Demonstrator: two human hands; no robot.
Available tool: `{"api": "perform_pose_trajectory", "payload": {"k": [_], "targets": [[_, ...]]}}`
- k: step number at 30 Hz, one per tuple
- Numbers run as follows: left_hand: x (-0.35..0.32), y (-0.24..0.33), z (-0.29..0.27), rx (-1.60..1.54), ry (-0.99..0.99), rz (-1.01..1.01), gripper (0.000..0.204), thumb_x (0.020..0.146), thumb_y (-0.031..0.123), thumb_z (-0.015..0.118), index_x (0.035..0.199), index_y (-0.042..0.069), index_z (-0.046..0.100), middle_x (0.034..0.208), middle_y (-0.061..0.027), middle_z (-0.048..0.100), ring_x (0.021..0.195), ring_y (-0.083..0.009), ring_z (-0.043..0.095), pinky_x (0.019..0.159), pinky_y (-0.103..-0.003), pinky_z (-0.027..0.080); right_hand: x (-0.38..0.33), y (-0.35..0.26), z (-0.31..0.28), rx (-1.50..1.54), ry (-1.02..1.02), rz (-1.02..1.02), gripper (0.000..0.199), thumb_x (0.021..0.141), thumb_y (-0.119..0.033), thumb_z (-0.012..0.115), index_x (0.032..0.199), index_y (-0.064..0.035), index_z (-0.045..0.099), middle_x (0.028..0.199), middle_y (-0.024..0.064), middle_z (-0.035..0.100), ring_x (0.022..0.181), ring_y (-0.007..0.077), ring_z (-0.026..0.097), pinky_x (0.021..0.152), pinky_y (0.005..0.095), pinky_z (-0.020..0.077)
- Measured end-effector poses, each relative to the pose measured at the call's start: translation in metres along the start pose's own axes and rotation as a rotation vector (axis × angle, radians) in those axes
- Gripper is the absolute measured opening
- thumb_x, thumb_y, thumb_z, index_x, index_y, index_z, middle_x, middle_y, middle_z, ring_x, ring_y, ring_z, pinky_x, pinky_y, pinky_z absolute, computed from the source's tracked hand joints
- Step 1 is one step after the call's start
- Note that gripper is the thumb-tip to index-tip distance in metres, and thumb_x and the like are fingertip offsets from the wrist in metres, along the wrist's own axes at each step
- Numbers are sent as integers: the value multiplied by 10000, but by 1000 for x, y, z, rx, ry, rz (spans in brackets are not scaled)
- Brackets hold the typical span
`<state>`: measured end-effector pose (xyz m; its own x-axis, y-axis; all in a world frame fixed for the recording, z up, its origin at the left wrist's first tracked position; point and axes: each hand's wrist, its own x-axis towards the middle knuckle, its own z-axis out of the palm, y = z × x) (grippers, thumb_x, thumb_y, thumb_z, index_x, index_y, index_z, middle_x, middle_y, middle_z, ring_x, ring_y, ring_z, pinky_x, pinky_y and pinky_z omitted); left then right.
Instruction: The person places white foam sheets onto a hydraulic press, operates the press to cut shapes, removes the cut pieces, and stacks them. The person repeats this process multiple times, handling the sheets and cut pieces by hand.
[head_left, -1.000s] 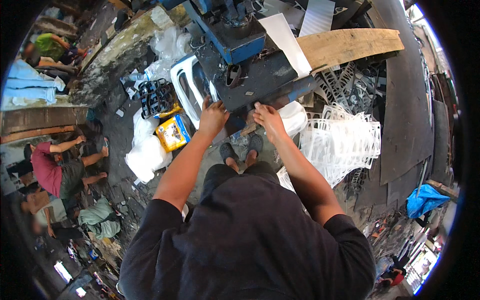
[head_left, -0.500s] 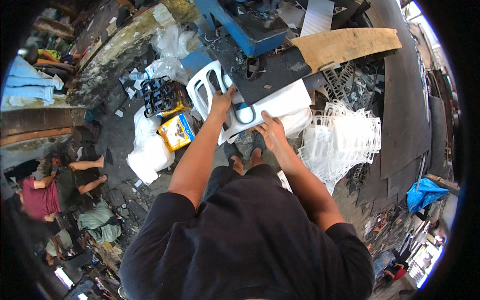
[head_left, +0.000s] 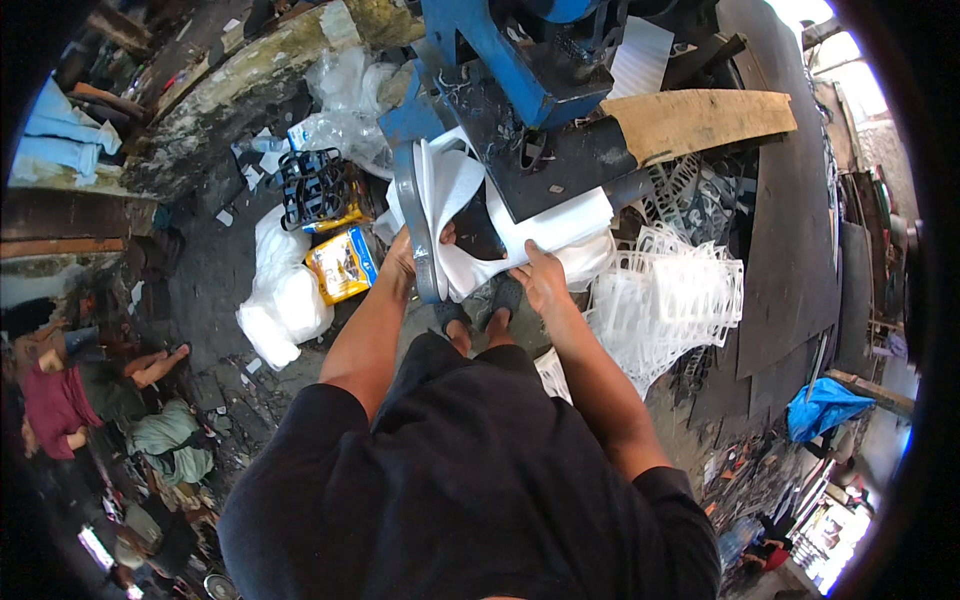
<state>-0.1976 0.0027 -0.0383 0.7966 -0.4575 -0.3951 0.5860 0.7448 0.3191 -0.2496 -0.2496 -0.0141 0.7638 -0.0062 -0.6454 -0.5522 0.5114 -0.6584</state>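
Observation:
A grey, band-like metal cutting die (head_left: 424,225) stands on edge at the near left side of a blue press (head_left: 545,85). My left hand (head_left: 402,258) is closed around it, the fingertips showing on its inner side. Beside the die, a white sheet (head_left: 560,222) with large cut-out openings curls up and runs under the black board (head_left: 575,160) of the press. The sheet's near edge is pinched in my right hand (head_left: 541,277), thumb on top. The other fingers are partly hidden below.
White cut-out sheets (head_left: 670,290) are piled at right, by a curved tan board (head_left: 705,115). Left lie white bags (head_left: 280,290), a yellow-and-blue package (head_left: 342,265) and black strap-like pieces (head_left: 313,185). A person in a maroon shirt (head_left: 60,405) is at far left.
The die has gone from lying flat on the sheet to standing on edge at the left, in my left hand. The sheet now bends upward beside it. My right hand keeps hold of the sheet edge.

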Motion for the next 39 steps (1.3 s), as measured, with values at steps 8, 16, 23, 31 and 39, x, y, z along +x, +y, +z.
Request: {"api": "perform_pose_trajectory", "payload": {"k": [8,16,23,31,39], "targets": [[-15,7,33,161,36,76,257,877,264,661,1003,43,630,808,-87,629,701,-209,618,666,-339,524,-97,-110,82,-1191,-194,253,703,889,-611,582,785,82,650,665,166,662,642,214,689,596,322,551],[-16,-24,60,718,262,267,606,930,534,593,1202,-7,583,1064,-94,654,873,-165,630,819,-308,515,-30,-94,155,-975,47,-583,905,790,-355,809,1390,118,323,1089,230,628,966,243,625,799,325,505],[3,35,82,64,74,137,464,959,423,571,1210,32,579,1111,-131,660,999,-249,657,889,-388,536,-29,-102,145,-1014,-146,-628,671,855,-195,748,1395,9,405,982,157,643,884,181,626,746,297,499],[50,47,61,10,242,294,176,913,176,682,991,24,637,841,-77,664,734,-179,650,663,-292,565,-46,-107,130,-930,-93,-674,588,845,-192,747,1328,15,482,1120,180,650,1018,254,637,877,350,489],[47,49,46,342,511,238,501,804,433,784,1034,15,631,883,-76,642,817,-199,614,751,-347,502,-96,-147,114,-974,-74,-817,504,879,-115,702,1333,-68,488,1177,108,622,1038,206,620,872,327,498]]}}
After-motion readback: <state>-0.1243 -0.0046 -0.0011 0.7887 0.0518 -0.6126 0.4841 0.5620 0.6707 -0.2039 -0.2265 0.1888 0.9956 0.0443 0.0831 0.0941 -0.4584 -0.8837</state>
